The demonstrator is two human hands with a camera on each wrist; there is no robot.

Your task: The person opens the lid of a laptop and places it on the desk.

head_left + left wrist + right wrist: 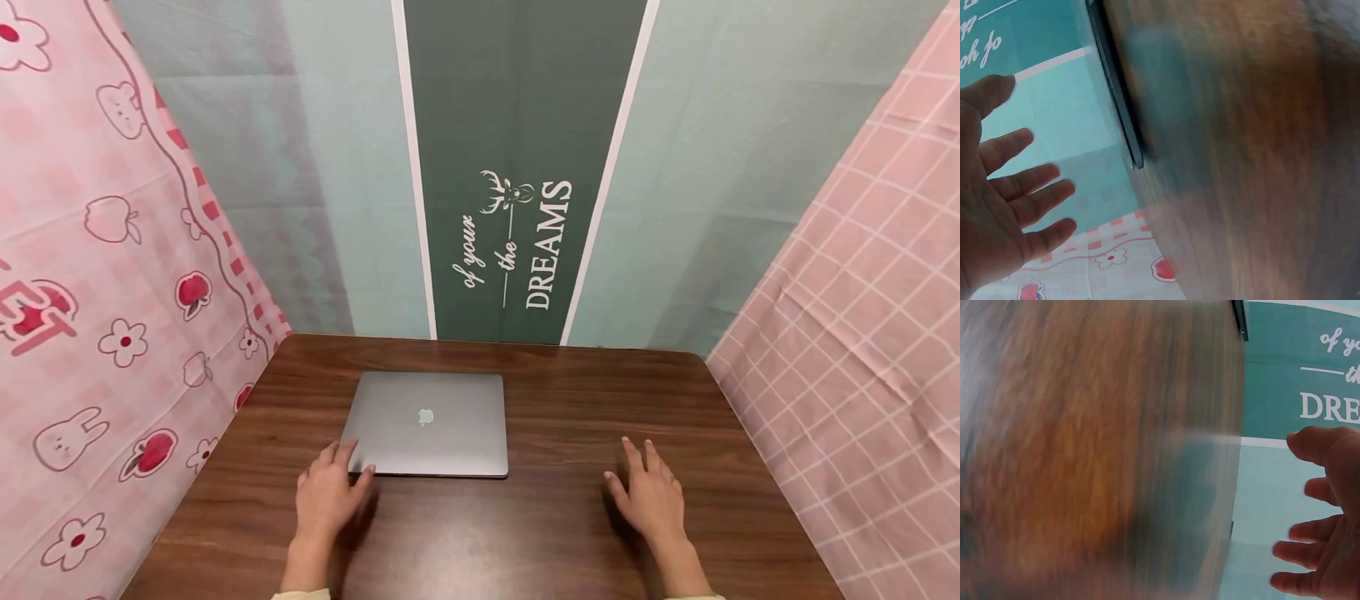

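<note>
A closed grey laptop [457, 433] lies on the brown wooden table [585, 400], left of its middle. My left hand [326, 496] is over the laptop's front left corner, fingers spread and holding nothing; whether it touches the laptop is unclear. In the left wrist view that hand [1016, 187] appears palm side, apart from the laptop's dark edge [1116, 87]. My right hand [651, 498] is above the table to the right, fingers spread, holding nothing. The right wrist view has this hand [1335, 519] at its right edge, with part of the laptop [1239, 319] at the top.
Behind the table hangs a green cloth [517, 100] with white lettering. A pink patterned cloth [112, 275] hangs along the left side, and a pink checked cloth [847, 333] along the right. The table's back edge meets the green cloth.
</note>
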